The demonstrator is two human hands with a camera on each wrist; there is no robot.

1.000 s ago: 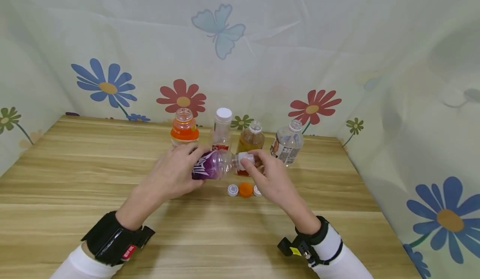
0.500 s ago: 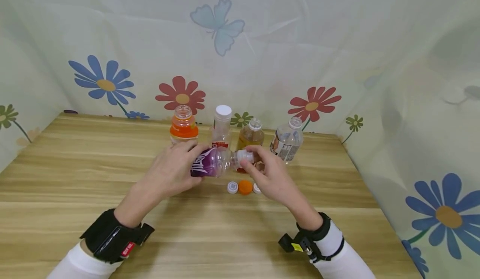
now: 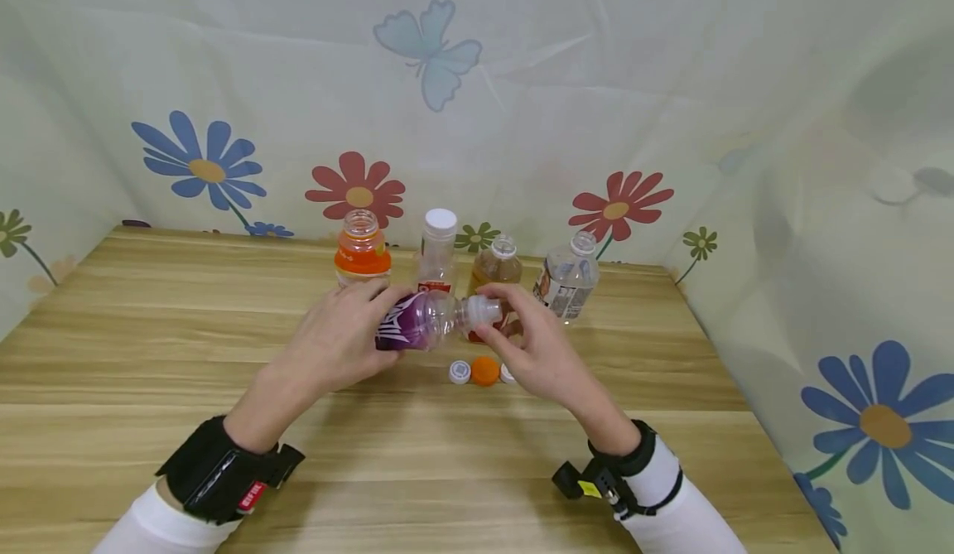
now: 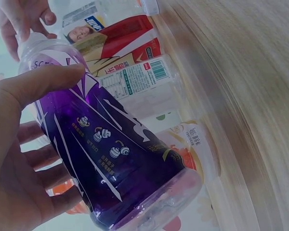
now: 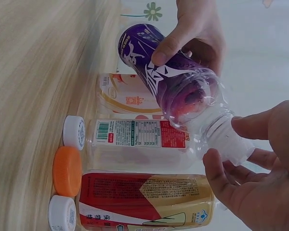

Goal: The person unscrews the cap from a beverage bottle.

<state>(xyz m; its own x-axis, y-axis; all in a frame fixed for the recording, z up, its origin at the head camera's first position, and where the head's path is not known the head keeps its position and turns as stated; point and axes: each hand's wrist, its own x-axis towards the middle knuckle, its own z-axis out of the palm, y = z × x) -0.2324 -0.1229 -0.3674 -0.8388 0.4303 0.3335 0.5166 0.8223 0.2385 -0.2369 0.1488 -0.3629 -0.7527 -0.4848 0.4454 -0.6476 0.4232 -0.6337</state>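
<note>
Lying sideways in left grip [image 3: 335, 334], curled round it: purple-labelled bottle [image 3: 417, 322], partly legible "SCR". Right grip [image 3: 538, 347]: pinching its whitish cap [image 5: 230, 144]. Behind: red-and-gold bottle [image 5: 144, 199], Chinese print.

Soft, even light lays faint shadows on the table [image 3: 440, 488]; both wrist views look dimmer.

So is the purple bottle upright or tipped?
Tipped: the purple bottle slants in the left hand, its neck toward the right hand, while the orange bottle stands upright.
</note>
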